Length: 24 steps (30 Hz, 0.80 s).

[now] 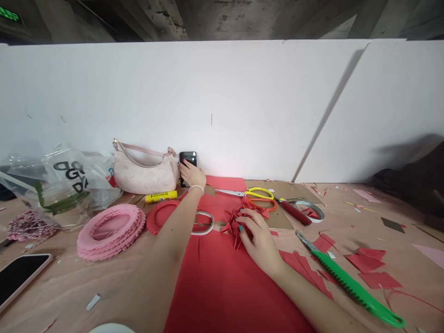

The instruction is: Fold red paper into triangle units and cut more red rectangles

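Observation:
My left hand (193, 175) reaches to the back of the table, its fingers stretched out across the screen of a black phone (184, 182) leaning against the white wall. My right hand (259, 235) is closed, with bent fingers, on a spiky red folded-paper piece (231, 226). That piece rests on a large red paper sheet (222, 282). Scissors with yellow and orange handles (259, 192) lie just behind it. White-handled scissors (208, 224) lie between my arms, partly hidden by my left forearm.
Pink scalloped paper rings (133, 231), a yellow glue stick (161, 197), a pale handbag (147, 178) and a clear bag (62, 199) stand left. To the right lie a green-handled knife (350, 284), a dark red-handled tool (294, 212), a tape roll (318, 212) and red scraps (369, 259).

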Each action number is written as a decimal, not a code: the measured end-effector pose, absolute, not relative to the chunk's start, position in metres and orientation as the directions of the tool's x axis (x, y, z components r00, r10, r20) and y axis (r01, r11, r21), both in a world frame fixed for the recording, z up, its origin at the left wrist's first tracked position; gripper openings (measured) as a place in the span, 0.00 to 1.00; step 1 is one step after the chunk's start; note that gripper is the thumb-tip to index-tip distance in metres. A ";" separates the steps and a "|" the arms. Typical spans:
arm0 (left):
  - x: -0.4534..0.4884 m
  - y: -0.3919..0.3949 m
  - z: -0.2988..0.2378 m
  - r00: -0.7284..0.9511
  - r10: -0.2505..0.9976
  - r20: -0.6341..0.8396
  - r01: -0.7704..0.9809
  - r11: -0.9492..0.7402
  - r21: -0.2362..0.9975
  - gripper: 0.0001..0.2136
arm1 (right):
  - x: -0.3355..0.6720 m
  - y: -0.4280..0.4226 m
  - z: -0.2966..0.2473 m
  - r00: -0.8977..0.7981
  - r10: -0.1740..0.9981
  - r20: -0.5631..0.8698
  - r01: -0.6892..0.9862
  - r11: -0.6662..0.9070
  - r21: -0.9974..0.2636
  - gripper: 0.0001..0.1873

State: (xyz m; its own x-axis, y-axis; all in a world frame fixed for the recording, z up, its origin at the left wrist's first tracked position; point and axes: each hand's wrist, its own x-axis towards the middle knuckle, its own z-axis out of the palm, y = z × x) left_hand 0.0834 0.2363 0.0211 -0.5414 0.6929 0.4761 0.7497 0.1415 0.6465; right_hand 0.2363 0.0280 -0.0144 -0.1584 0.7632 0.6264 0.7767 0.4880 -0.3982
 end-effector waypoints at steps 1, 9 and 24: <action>0.080 0.239 0.022 -0.530 0.696 0.485 0.759 0.133 0.638 0.33 | 0.236 0.028 -0.014 -0.157 0.769 0.620 0.783 0.480 -0.396 0.14; 0.067 0.252 0.020 -0.505 0.712 0.488 0.757 0.094 0.647 0.33 | 0.236 0.030 -0.018 -0.138 0.786 0.602 0.837 0.418 -0.353 0.17; 0.063 0.211 0.052 -0.212 0.714 0.668 0.717 -0.350 0.603 0.44 | 0.227 0.020 -0.011 -0.214 0.723 0.657 0.734 0.563 -0.380 0.17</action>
